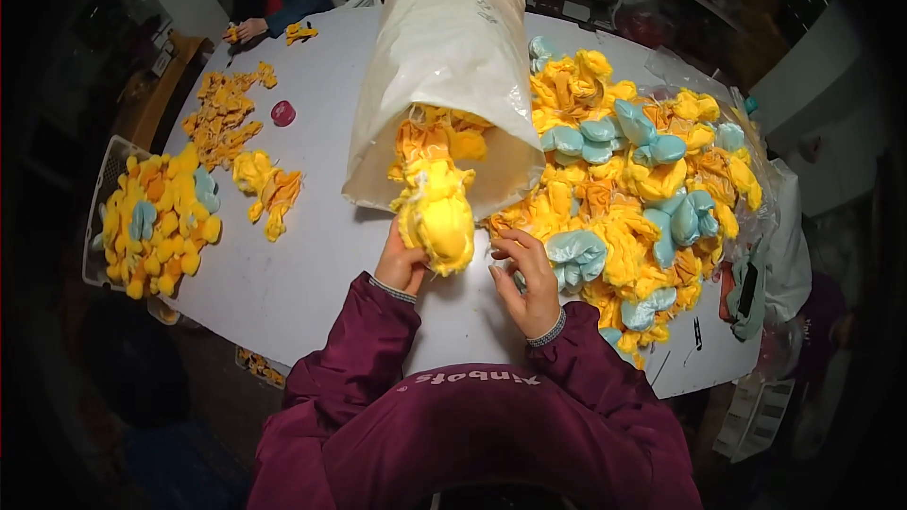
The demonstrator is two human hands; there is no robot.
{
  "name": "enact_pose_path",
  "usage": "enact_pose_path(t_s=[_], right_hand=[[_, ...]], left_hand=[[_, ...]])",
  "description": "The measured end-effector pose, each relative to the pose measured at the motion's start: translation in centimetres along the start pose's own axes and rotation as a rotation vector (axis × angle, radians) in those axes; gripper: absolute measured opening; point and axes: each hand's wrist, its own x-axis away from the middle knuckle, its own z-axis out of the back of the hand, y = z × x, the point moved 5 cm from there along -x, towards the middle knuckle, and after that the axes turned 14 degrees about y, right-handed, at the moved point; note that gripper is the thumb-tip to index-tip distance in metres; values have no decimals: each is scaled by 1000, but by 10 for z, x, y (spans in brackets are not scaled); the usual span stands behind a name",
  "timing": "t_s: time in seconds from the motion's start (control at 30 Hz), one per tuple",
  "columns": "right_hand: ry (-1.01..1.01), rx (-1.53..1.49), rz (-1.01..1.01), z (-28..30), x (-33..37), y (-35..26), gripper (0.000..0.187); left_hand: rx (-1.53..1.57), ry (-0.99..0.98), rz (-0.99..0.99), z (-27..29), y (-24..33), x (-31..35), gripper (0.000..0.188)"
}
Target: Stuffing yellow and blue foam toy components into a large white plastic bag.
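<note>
My left hand is closed on the left side of a yellow fuzzy plush toy piece, plump and rounded at its near end. The piece is at the mouth of a large white plastic sack, which lies on the table with its opening toward me. Orange and yellow cloth pieces show inside the opening. To the right of the plush piece, my right hand has its fingers bent and apart, with nothing seen in them. It is beside a large heap of yellow plush pieces and shiny pale blue pieces.
On the left are a white crate of stuffed yellow pieces, loose orange skins and a round red container. Black snips lie near the right edge. A person's hand holds a small orange piece at the far left.
</note>
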Motion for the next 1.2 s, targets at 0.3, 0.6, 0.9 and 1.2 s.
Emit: enact_pose_path(t_s=[0.3,0.6,0.9,1.2], right_hand=[[84,322,250,10,31,-67,35],[97,-71,-51,35,67,-56,30],[104,28,73,44,80,-89,26],[78,-131,59,45,101,-105,25]], left_hand=[[-540,38,-626,-16,-6,96,69],[-77,-158,-68,-21,-19,140,58],[-238,-134,-139,2,-25,155,53],[343,-142,-118,-27,9,194,55]])
